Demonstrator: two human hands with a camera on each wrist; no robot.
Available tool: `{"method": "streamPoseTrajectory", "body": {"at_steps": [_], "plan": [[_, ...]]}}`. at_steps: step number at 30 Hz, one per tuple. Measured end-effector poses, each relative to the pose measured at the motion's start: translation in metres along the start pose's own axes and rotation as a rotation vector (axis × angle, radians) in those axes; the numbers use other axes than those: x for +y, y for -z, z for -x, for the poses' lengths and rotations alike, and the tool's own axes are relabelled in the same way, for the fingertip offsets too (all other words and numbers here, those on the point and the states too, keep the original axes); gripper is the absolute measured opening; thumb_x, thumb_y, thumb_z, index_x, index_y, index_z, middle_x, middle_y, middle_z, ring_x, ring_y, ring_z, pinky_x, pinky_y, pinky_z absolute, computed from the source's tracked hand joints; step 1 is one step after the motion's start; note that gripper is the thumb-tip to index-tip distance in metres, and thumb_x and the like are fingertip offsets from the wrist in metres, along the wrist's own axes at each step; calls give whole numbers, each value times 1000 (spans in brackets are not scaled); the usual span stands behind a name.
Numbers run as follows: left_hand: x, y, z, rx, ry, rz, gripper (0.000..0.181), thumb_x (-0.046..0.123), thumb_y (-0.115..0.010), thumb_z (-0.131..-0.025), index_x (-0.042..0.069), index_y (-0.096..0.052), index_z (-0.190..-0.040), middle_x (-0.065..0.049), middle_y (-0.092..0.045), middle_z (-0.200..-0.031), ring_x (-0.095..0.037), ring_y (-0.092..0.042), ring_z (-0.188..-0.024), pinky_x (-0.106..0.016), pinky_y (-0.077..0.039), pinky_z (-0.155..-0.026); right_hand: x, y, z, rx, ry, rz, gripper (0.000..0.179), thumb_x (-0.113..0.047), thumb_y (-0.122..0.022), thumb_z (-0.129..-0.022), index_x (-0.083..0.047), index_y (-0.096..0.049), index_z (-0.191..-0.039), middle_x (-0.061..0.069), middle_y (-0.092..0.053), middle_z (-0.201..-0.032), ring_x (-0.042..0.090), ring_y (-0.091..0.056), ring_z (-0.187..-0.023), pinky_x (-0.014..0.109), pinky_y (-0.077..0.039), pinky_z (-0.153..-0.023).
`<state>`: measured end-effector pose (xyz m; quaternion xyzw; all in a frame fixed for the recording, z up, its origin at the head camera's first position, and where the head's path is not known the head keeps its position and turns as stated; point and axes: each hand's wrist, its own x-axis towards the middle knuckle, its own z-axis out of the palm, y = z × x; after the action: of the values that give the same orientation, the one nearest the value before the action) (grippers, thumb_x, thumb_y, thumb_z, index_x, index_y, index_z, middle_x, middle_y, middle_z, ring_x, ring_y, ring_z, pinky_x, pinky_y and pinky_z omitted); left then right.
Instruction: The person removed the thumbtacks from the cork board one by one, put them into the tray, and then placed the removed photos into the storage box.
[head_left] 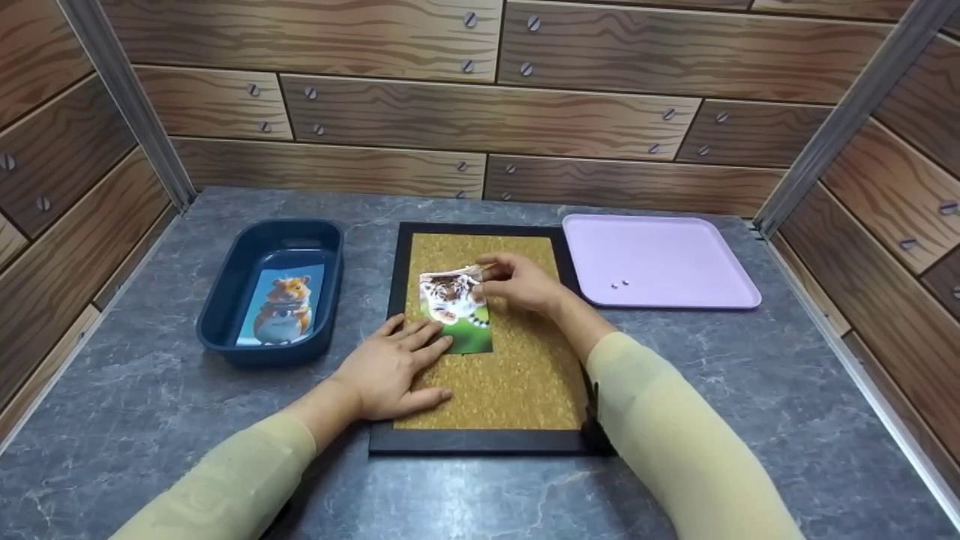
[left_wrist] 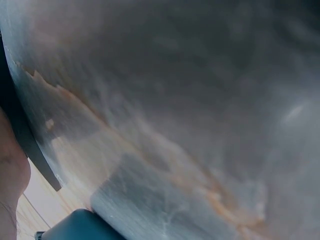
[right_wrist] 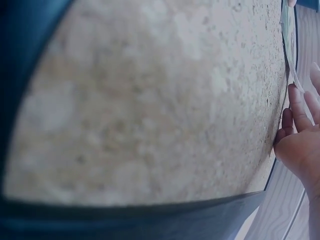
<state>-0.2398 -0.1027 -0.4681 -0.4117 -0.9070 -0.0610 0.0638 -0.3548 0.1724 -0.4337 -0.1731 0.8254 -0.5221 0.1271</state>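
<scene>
A cork board in a black frame lies flat on the table. On its upper left lies a picture card of a white tiger cub, its top edge slightly lifted. My left hand rests spread on the frame and cork, fingertips pressing the card's lower left edge. With thumb and forefinger, my right hand pinches at the card's upper right corner; whether a small pin is between them I cannot tell. In the right wrist view, the right hand shows beside the card's edge.
Left of the board stands a dark blue bin with a hamster picture inside. Touching the frame's upper right is a lilac tray with two tiny silvery pieces. Wood-patterned panels enclose the table's back and sides.
</scene>
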Motion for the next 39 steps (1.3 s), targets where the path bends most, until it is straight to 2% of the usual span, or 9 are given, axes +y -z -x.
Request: {"method": "streamPoseTrajectory", "body": {"at_steps": [5, 13, 21, 30, 39], "plan": [[0, -1, 0, -2, 3, 6, 86, 74, -40, -103, 11, -47, -162, -15, -42, -166, -33, -39, -154, -59, -24, -125, -1, 0, 3, 4, 11, -5, 60, -6, -77, -96, 7, -53, -149, 23, -70, -127, 29, -65, -118, 31, -51, -98], [1, -1, 0, 3, 4, 12, 84, 73, -42, -103, 11, -48, -161, -15, -43, -166, -33, -39, -153, -60, -25, -124, 0, 1, 6, -3, 15, -6, 68, -7, -78, -96, 4, -47, -156, 26, -69, -131, 33, -64, -124, 38, -50, -104], [1, -1, 1, 6, 1, -2, 84, 72, -42, -104, 10, -48, -161, -16, -42, -166, -33, -39, -153, -60, -25, -124, -1, 2, 13, -19, 25, -79, 67, -1, -73, -98, 5, -43, -158, 27, -68, -128, 32, -65, -120, 31, -54, -98], [1, 0, 0, 0, -3, -10, 85, 74, -40, -103, 11, -48, -161, -15, -43, -165, -32, -40, -153, -59, -25, -124, -3, 3, 20, -30, 32, -75, 63, -2, -73, -98, 2, -47, -156, 25, -69, -128, 28, -66, -120, 33, -53, -103], [2, 0, -1, 0, -4, -16, 86, 73, -41, -103, 11, -47, -161, -16, -43, -165, -33, -40, -153, -59, -25, -125, -4, 1, 29, -45, 12, -116, 64, -5, -74, -98, -2, -48, -157, 23, -69, -130, 26, -65, -120, 38, -51, -108]]}}
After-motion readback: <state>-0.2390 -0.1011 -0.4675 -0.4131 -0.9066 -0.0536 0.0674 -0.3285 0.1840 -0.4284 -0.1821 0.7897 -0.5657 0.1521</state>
